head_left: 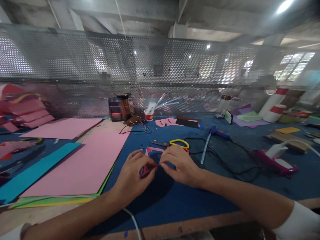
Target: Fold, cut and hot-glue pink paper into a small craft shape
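In front of me, my left hand (136, 175) is closed around a small dark pink piece of paper (147, 170). My right hand (181, 166) pinches the tip of that piece, its fingertips close to those of the left. A folded light pink paper strip (154, 149) shows just behind both hands; whether it joins the held piece I cannot tell. Beyond the right hand lie scissors with a yellow handle (179, 143), partly hidden by it. Farther right, a blue glue gun (220, 134) rests with a clear glue stick (205, 149) beside it.
Pink sheets (77, 163) and a teal strip (42, 170) cover the left side. Glasses (136, 128), a paper cup (149, 115) and dotted pink cutouts (165, 122) stand or lie behind. Black cable (225, 166) loops on the right, near a magenta device (277, 163). Perforated metal screens the back.
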A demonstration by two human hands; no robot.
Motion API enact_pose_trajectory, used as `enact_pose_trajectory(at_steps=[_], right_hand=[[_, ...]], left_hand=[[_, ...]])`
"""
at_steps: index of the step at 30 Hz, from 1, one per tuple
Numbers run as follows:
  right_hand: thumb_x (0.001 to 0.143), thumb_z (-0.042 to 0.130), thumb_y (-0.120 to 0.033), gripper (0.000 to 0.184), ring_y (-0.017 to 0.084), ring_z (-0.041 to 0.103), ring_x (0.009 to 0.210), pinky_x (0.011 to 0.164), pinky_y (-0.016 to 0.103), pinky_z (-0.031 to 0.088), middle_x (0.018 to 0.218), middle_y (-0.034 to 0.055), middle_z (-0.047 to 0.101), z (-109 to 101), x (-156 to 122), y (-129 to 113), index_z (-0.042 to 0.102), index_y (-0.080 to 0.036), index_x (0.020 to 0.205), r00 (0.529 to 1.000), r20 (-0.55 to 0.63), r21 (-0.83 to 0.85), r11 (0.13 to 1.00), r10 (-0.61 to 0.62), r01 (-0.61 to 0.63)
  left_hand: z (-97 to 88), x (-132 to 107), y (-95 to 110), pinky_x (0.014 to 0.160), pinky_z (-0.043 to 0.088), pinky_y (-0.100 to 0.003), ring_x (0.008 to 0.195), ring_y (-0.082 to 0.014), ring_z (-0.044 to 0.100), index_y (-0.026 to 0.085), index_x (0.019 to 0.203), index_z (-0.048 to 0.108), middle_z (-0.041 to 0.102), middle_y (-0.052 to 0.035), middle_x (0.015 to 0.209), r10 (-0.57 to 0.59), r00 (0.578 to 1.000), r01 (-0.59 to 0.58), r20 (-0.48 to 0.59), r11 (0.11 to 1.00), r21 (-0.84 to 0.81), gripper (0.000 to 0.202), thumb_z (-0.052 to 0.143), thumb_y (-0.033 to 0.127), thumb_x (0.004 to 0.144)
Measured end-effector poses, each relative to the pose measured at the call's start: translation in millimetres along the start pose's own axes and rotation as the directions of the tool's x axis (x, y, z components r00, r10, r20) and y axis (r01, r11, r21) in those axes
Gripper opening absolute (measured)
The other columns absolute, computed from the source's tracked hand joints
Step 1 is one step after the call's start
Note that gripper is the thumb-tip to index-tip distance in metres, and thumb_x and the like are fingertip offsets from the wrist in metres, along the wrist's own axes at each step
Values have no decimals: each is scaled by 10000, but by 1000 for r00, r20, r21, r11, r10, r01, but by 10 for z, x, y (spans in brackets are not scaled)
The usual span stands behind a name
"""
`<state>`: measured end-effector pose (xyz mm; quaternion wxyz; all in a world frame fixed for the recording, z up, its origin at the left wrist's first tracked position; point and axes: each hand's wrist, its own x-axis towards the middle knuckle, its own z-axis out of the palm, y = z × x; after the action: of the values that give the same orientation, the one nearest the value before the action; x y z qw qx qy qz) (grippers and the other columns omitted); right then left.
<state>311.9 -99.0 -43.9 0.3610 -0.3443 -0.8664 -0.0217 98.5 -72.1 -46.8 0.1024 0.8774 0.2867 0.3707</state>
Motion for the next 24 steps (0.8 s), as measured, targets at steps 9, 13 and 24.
enact_pose_trajectory(at_steps=[9,13,24], right_hand=[[970,548,-199,69,186,574,882,848,345,406,912,46,660,24,-13,35,593,-185,918,1000,22,31,999,18,-19],[966,563,-192,75,183,579,883,854,339,414,909,44,663,45,-13,57,602,-174,905,999,29,69,997,40,-42],[1001,491,-209,162,175,600,978,902,311,457,1022,66,666,41,5,92,645,-176,1041,983,72,332,925,171,-185]], left_hand=[[-19,5,0,1071,365,-436,770,-154,620,230,817,624,669,39,760,-2,1000,2,-5,1000,-11,78,600,171,861],[-24,9,2,1075,356,-438,762,-152,615,226,808,628,665,39,752,-7,1000,7,-3,1000,-22,75,604,183,865],[-25,26,-29,1081,352,-426,723,-145,605,222,782,639,626,49,703,-88,995,87,-36,995,-39,73,627,217,853]])
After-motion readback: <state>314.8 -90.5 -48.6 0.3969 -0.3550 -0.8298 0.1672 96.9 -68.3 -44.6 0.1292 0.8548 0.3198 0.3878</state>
